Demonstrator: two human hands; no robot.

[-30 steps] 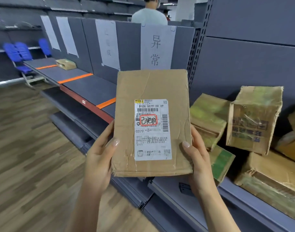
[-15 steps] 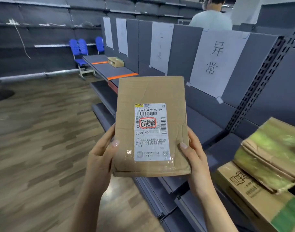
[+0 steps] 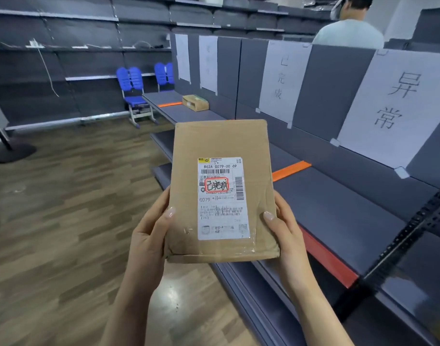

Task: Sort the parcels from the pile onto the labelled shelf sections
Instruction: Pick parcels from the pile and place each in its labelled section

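You hold the flat brown cardboard parcel (image 3: 221, 191) in the air between both hands, its white shipping label facing you. Your left hand (image 3: 149, 236) grips the lower left edge, thumb on the front. Your right hand (image 3: 286, 233) grips the lower right edge the same way. The parcel is at the front edge of the grey metal shelf (image 3: 339, 208) on the right, near an orange tape strip (image 3: 290, 169). A small brown box (image 3: 195, 102) lies far along the shelf.

A flat brown parcel (image 3: 221, 191) is gripped by the left hand (image 3: 149, 236) and right hand (image 3: 286, 233); grey shelf (image 3: 339, 201) lies beside.
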